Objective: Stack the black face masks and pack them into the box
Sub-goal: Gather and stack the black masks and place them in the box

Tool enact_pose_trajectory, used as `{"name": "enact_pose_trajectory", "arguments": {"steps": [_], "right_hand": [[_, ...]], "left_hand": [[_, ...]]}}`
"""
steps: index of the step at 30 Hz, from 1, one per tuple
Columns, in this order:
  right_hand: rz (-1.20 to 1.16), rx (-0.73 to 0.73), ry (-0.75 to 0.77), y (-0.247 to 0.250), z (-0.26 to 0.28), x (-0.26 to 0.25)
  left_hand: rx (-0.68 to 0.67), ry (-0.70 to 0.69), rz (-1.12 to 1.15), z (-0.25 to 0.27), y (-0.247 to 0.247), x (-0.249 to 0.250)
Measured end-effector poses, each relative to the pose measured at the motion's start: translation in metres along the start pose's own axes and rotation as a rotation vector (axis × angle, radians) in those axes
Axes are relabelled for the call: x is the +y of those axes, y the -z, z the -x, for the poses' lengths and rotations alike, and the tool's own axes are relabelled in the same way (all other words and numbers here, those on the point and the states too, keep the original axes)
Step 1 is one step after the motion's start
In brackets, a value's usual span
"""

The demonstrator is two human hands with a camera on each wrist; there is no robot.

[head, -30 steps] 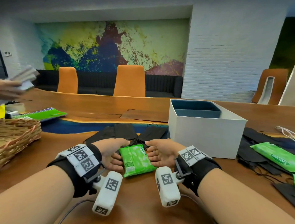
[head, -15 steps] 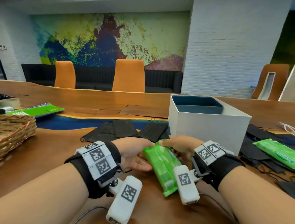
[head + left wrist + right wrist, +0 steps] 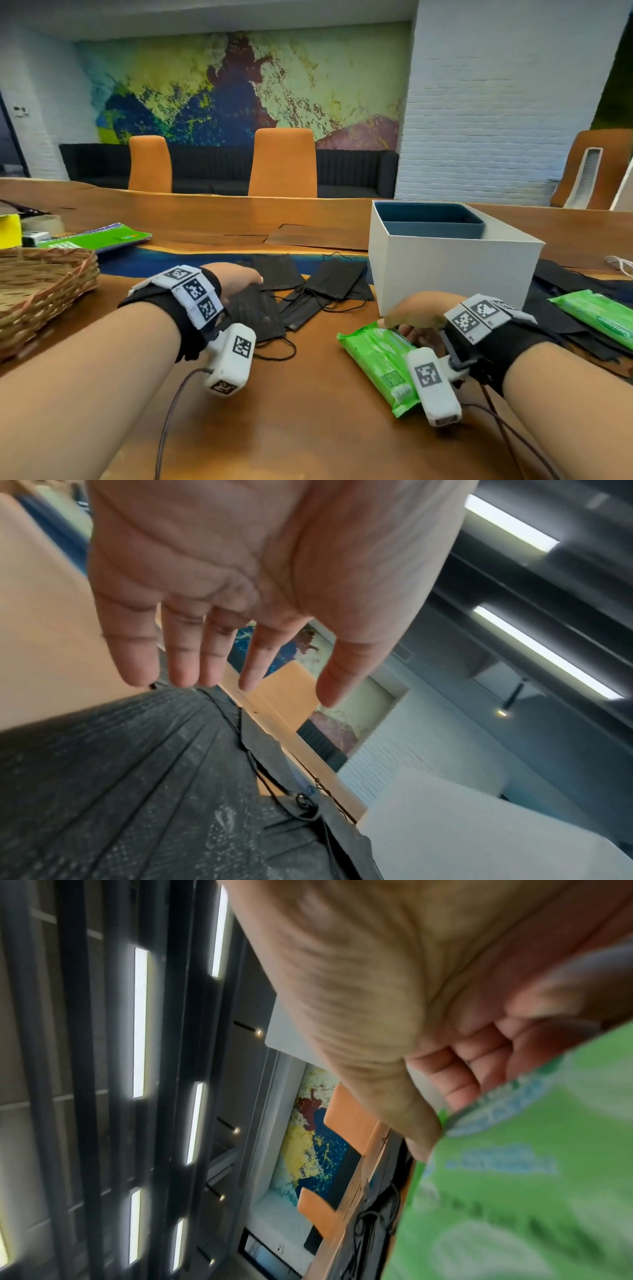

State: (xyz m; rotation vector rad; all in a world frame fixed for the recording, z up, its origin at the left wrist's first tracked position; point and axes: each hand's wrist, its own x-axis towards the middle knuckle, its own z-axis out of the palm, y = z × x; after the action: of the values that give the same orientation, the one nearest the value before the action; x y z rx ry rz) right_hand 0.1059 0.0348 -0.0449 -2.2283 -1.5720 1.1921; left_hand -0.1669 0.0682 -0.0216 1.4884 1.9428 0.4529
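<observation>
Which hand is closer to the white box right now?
Right. The right hand, holding the green packet, is just before the white box; the left hand hovers over black masks farther left.

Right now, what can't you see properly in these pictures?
- Inside of the white cardboard box: head view, its front wall hides the bottom.
- Print on the green plastic wipes packet: right wrist view, blurred.
- Right hand fingers: head view, hidden under the hand.
- Count of black pleated face masks: head view, they overlap.
</observation>
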Motion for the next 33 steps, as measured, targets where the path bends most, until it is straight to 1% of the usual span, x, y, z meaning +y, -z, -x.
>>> {"name": "enact_pose_trajectory", "arguments": {"steps": [2,5,8,10,16,18,22,23,25,26,28,29,31,33], "right_hand": [[-0.073,-0.026,-0.031,0.000,0.003,-0.001],[-0.024,-0.003,-0.047,-0.002,0.002,-0.003],[-0.027,0.036,-0.042,-0.003,-0.003,-0.001],[-0.012,0.037,-0.039,-0.004,-0.005,0.000],[0.019,0.025,-0.063,-0.002,-0.006,-0.002],[0.071,0.000,-0.036,0.001,-0.007,-0.004],[0.097,-0.061,-0.012,0.010,-0.003,-0.011],[0.136,-0.038,0.000,0.012,0.001,-0.012],[0.254,0.073,0.079,0.017,0.009,-0.014],[0.268,0.097,0.121,0.019,0.014,-0.015],[0.179,0.088,0.195,0.023,0.024,-0.021],[0.110,0.073,0.239,0.025,0.028,-0.026],[-0.060,0.032,0.331,0.028,0.033,-0.035],[-0.234,-0.024,0.392,0.027,0.032,-0.046]], "left_hand": [[-0.024,0.023,0.000,0.000,0.001,0.001],[-0.008,0.021,-0.226,0.002,-0.002,0.003],[-0.017,0.023,-0.439,0.005,-0.005,0.004],[-0.031,0.049,-0.526,0.004,-0.008,0.003],[-0.027,0.036,-0.667,-0.004,-0.010,0.001],[-0.011,0.018,-0.713,-0.006,-0.012,0.001],[-0.068,-0.005,-0.721,-0.018,-0.014,-0.002],[-0.078,0.007,-0.750,-0.017,-0.015,-0.001],[-0.057,-0.009,-0.787,-0.015,-0.014,0.002],[-0.056,-0.024,-0.780,-0.015,-0.013,0.004],[-0.101,-0.035,-0.721,-0.020,-0.007,0.002],[-0.112,-0.031,-0.639,-0.022,-0.002,0.002],[-0.093,-0.026,-0.410,-0.032,0.006,0.001],[-0.122,-0.058,-0.133,-0.036,0.013,0.006]]}}
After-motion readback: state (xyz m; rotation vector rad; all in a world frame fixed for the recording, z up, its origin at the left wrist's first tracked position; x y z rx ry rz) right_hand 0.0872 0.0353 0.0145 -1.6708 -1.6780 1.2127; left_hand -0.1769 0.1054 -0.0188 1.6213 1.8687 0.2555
